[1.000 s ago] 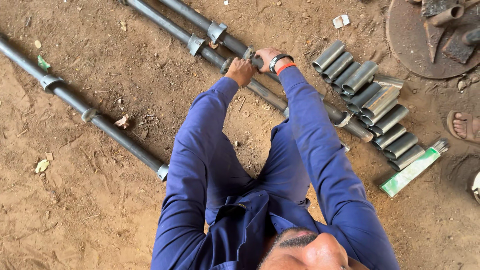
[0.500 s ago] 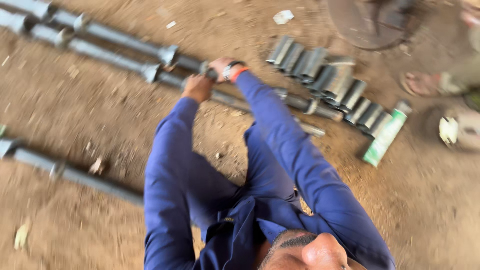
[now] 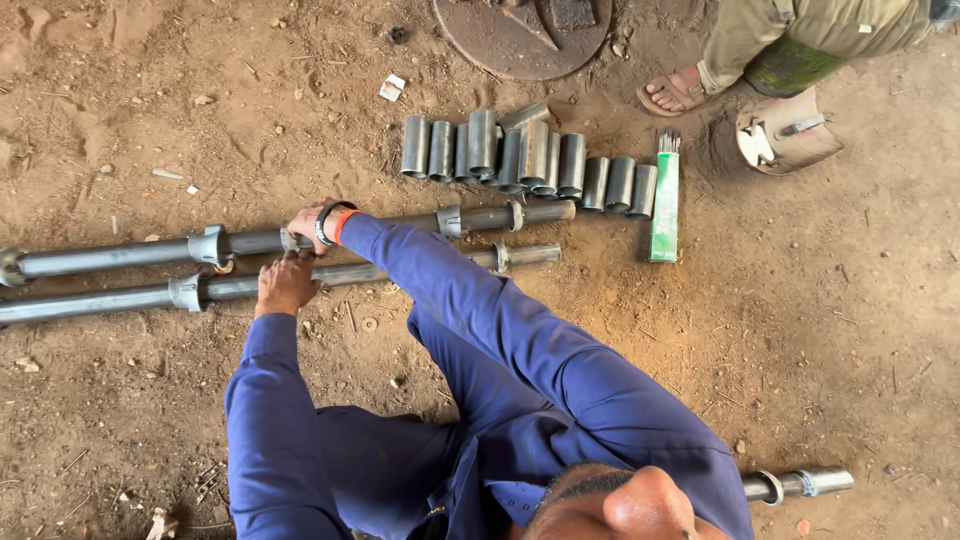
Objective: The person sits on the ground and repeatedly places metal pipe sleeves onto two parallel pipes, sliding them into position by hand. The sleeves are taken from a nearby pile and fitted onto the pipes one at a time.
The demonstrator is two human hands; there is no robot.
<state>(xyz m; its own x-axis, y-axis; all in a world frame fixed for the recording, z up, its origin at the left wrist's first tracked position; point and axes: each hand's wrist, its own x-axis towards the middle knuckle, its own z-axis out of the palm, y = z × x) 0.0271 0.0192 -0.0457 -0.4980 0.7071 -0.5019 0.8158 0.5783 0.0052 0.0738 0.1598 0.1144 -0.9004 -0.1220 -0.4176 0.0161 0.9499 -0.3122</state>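
Two long grey steel pipes with welded collars lie side by side on the dirt. My right hand, with a black and orange wristband, grips the far pipe at a collar. My left hand closes over the near pipe just below it. Both arms are in blue sleeves. Beyond the pipes' right ends, several short steel sleeves lie in a row.
A green box of welding rods lies right of the sleeves. Another person's sandalled foot and a welding shield are at the top right. A rusty round plate sits at the top. Another pipe end pokes out at the bottom right.
The view has swung, so the pipes now run level across the frame instead of slanting. Both hands have stayed on the pipes.
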